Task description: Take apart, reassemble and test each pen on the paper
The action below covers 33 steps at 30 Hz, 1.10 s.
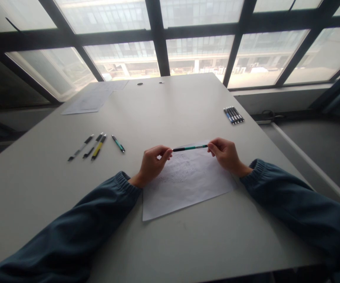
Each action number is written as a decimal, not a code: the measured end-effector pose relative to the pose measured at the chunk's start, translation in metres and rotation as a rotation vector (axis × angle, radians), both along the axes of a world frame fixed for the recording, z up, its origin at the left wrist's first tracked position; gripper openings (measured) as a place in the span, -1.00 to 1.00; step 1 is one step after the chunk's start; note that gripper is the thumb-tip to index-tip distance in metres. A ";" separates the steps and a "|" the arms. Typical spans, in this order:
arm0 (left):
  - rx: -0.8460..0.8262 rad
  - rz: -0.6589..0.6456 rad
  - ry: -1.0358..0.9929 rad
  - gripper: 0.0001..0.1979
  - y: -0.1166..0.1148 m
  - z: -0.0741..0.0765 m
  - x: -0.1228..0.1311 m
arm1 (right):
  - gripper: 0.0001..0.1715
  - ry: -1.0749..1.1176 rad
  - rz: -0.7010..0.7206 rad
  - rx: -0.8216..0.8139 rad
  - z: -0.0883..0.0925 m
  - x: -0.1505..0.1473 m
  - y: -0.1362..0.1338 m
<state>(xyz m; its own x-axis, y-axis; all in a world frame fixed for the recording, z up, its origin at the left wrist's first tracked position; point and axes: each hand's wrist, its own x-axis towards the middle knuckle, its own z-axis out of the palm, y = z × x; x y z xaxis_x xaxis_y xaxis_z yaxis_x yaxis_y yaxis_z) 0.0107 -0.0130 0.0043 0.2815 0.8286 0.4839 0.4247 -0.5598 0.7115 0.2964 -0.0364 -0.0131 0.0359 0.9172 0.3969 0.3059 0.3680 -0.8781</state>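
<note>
A green and black pen (191,148) is held level between both hands, just above a white sheet of paper (184,186) covered in faint scribbles. My left hand (153,163) pinches the pen's left, black end with closed fingers. My right hand (225,154) pinches its right end in the same way. Both hands hover over the sheet's far edge, and dark blue sleeves cover both forearms.
On the grey table (54,188) to the left lie three pens (90,147) and a green pen (118,144). A row of several dark pens (234,115) sits near the right edge. More paper (94,97) lies at the far left, below the windows.
</note>
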 end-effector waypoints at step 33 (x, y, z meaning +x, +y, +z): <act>-0.017 0.001 0.017 -0.68 -0.001 0.001 0.000 | -0.53 -0.027 0.017 -0.025 0.001 0.000 -0.001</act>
